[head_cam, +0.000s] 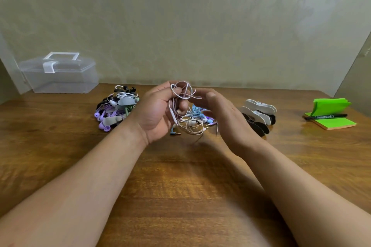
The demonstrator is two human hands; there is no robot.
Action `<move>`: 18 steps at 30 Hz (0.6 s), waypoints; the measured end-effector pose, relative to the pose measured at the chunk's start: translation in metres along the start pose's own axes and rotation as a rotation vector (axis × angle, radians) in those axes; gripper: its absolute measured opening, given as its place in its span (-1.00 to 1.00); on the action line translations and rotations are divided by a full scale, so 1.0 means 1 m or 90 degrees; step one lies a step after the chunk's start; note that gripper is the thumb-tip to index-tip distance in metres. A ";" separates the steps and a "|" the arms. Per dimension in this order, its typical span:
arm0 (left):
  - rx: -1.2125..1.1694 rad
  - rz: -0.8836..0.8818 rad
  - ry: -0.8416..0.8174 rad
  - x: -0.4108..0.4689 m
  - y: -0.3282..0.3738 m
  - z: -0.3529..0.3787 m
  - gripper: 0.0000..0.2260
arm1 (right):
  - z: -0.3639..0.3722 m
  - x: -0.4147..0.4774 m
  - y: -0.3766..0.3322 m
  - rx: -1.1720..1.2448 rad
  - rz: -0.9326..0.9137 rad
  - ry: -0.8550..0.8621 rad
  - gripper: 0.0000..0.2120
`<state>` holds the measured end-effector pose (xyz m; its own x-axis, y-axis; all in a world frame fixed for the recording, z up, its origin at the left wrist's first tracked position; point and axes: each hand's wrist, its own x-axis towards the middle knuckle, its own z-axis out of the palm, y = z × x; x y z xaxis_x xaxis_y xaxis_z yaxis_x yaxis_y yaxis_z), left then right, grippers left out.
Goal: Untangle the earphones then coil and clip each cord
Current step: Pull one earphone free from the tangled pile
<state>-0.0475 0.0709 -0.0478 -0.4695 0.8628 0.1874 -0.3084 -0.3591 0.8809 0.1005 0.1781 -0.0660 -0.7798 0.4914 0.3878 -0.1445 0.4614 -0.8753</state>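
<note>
The left hand (158, 112) is raised above the table, thumb and fingers curled round a white earphone cord (181, 91), pinching it so that several loose loops stand up above the fingertips. More of the cord hangs down across the palm, with a slim inline remote (173, 115) lying along it, and trails into the heap below. The right hand (222, 115) is just beside the loops, palm turned towards the left hand, fingers relaxed and slightly bent, gripping nothing; a free end of cord points at its fingertips, and the blur does not let me tell whether it touches them.

Under and between the hands a heap of tangled earphones (195, 119), white and pale blue, lies on the wooden table (180, 186), a few plugs sticking out at its near edge. To the left of the left wrist sits a pile of bundled earphones (114, 110), purple, black and white, with grey clips round some. To the right of the right hand is a stack of white and black cord clips (259, 113). Farther right, a black marker (326, 116) lies across a green sticky-note pad (339, 123). At the back left a clear plastic box (60, 78) with a handle stands against the patterned wall (180, 16)
</note>
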 end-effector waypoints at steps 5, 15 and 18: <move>-0.161 -0.033 -0.131 -0.004 0.008 0.008 -0.87 | 0.011 0.000 0.001 0.006 0.039 -0.109 -0.30; -0.246 0.065 -0.010 0.003 0.023 -0.017 -0.89 | -0.020 0.011 0.002 -0.039 0.043 0.170 -0.95; -0.143 0.071 0.066 0.006 0.022 -0.022 -0.86 | -0.025 0.010 -0.001 0.018 0.111 0.097 -0.83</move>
<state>-0.0746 0.0604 -0.0372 -0.5897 0.7763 0.2227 -0.4200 -0.5303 0.7364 0.1084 0.2011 -0.0543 -0.6943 0.6682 0.2672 -0.0343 0.3402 -0.9397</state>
